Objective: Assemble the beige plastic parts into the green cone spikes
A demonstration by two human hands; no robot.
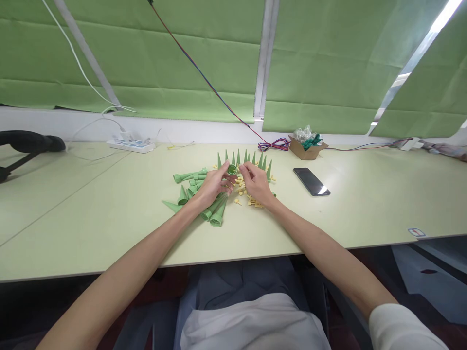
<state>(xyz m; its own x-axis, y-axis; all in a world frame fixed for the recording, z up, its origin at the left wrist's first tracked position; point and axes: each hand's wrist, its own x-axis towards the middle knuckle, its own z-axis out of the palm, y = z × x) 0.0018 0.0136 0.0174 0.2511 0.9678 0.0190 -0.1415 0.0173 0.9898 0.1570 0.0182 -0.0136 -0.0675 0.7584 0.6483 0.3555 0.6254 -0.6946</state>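
My left hand (214, 184) grips a hollow green plastic cone (232, 169), its round open end turned up toward me. Beside that opening, my right hand (257, 183) is closed in a pinch; whatever its fingertips hold is too small to make out. Loose green spikes (216, 217) with wide collars lie in a heap under and left of my left hand. Small yellow plastic pieces (251, 201) are scattered beneath and between both hands. Behind them, several green cones (269, 170) stand point up in a row, partly hidden by my fingers.
A black phone (311, 182) lies to the right. Farther back are a small cardboard box (307, 149) with plastic wrapping and a coiled red-and-blue cable (274, 144). A white power strip (132, 144) sits at the back left, with a black object (27, 143) at the far left.
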